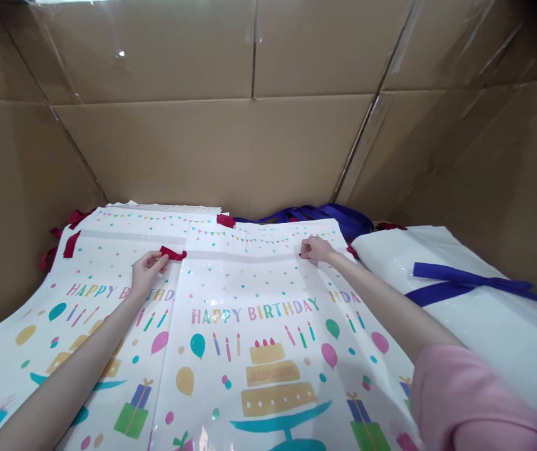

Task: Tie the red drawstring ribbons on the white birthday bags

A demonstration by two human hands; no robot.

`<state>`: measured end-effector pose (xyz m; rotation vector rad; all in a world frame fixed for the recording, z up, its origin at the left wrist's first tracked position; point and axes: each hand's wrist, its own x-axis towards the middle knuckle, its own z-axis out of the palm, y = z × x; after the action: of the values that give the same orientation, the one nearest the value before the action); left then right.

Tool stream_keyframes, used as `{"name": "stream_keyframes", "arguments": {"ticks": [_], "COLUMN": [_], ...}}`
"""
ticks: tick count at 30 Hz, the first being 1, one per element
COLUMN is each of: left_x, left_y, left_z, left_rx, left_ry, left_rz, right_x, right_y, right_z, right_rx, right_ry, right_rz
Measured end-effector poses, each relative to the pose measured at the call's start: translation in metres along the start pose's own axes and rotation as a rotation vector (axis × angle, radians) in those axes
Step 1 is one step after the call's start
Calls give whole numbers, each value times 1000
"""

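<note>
A large white sheet-like item printed "HAPPY BIRTHDAY", with a tiered cake and balloons, lies flat in front of me. I cannot tell whether it is a bag or a single sheet. At its upper left edge my left hand pinches a short red ribbon. My right hand is closed near the upper right edge, a small bit of red showing at its fingertips. Another birthday-printed item lies under my left forearm, with a red ribbon at its upper left.
Tall cardboard walls enclose the far side and both flanks. Plain white folded items are stacked at the right, a purple ribbon across them. More purple ribbon is heaped at the back, near red ribbon ends.
</note>
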<state>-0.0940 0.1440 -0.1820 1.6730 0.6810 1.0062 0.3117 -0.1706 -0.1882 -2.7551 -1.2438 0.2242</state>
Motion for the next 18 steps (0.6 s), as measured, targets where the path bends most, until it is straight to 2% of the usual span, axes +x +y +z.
{"name": "stream_keyframes", "arguments": {"ticks": [4, 10, 18], "left_x": [1, -2, -2], "left_y": [-2, 5, 5], "left_z": [0, 1, 1], "left_rx": [-24, -8, -22], "left_ry": [-2, -4, -1], "left_rz": [-23, -42, -52], "right_x": [6, 12, 15], "right_y": [3, 4, 2], "right_z": [-10, -22, -26], "right_rx": [-7, 22, 203], "right_ry": [-73, -118, -162], "right_rz": [0, 19, 43]}}
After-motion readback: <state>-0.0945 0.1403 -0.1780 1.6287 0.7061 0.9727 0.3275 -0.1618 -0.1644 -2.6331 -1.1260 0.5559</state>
